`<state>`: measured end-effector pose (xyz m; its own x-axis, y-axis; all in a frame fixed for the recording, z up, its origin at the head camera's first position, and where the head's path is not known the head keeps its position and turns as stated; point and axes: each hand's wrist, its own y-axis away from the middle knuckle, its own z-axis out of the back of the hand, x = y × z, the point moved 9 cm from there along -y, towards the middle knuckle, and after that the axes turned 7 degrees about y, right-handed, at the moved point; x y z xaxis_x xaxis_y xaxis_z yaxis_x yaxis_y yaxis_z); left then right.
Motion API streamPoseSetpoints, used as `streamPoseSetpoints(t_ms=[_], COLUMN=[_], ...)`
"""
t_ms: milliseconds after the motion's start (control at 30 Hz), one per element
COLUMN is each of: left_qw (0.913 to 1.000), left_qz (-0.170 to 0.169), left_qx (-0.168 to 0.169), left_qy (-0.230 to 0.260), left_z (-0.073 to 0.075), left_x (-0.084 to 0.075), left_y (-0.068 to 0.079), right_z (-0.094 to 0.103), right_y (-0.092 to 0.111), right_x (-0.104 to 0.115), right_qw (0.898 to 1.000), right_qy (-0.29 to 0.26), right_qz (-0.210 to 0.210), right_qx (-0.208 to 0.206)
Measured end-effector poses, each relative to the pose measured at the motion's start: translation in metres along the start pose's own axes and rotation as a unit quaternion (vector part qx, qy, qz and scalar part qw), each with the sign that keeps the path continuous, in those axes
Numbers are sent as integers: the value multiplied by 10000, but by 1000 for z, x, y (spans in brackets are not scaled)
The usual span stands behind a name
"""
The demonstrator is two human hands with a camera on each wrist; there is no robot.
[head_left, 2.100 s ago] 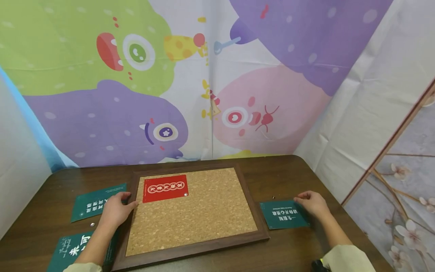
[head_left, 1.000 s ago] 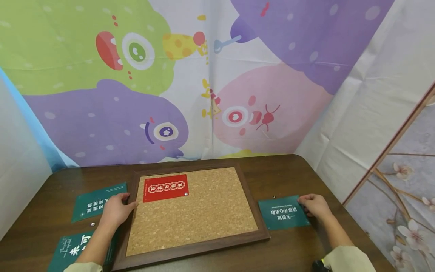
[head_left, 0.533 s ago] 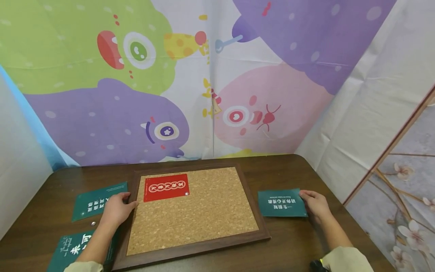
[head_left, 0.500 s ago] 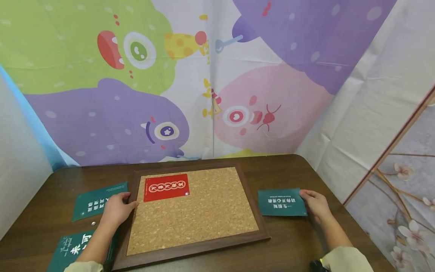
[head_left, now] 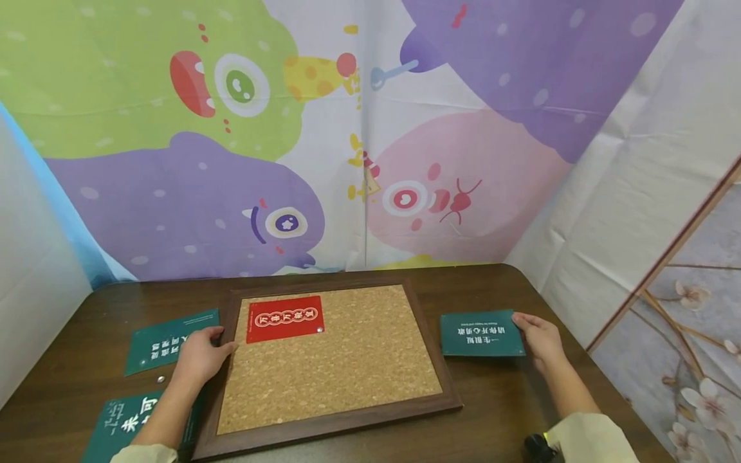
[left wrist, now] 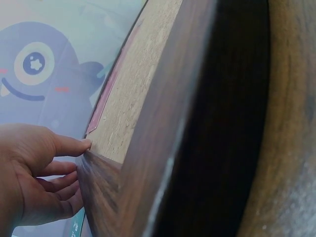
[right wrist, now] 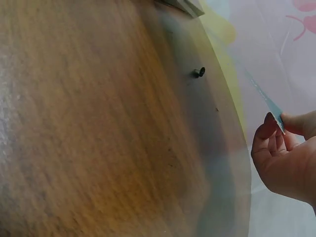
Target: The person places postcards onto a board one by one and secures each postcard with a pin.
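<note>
A framed corkboard lies on the table, a red card on its upper left part with a small silver pin at that card's corner. My left hand grips the left side of the frame, thumb on top and fingers against the outer side, as the left wrist view shows. To the right of the board, my right hand pinches a dark green card with white lettering by its right edge. Seen edge-on in the right wrist view, that card is raised off the table.
Two more green cards, an upper one and a lower one partly under my left arm, lie left of the board. Between them sits a silver pin. Another small metal pin stands on the table in the right wrist view.
The green card in my right hand has risen from the table and moved away from me, now covering the pin behind it. My left hand has stayed on the frame.
</note>
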<state>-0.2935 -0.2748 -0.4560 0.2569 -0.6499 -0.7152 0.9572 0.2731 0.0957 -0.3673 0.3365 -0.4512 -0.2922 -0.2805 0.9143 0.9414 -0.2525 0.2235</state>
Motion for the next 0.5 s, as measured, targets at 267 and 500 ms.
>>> streamPoseSetpoints(t_ms=[267,500], left_qw=[10000,10000], left_qz=[-4,1], left_qx=[-55,-32], left_qy=[-6,2], left_z=[1,1], left_x=[0,-1], left_y=[0,1], right_z=[-2,-16], right_y=[0,-3], right_x=[10,22], right_qw=[9997,9997], right_qy=[-227,-167], right_qz=[30,131], right_qx=[7,114])
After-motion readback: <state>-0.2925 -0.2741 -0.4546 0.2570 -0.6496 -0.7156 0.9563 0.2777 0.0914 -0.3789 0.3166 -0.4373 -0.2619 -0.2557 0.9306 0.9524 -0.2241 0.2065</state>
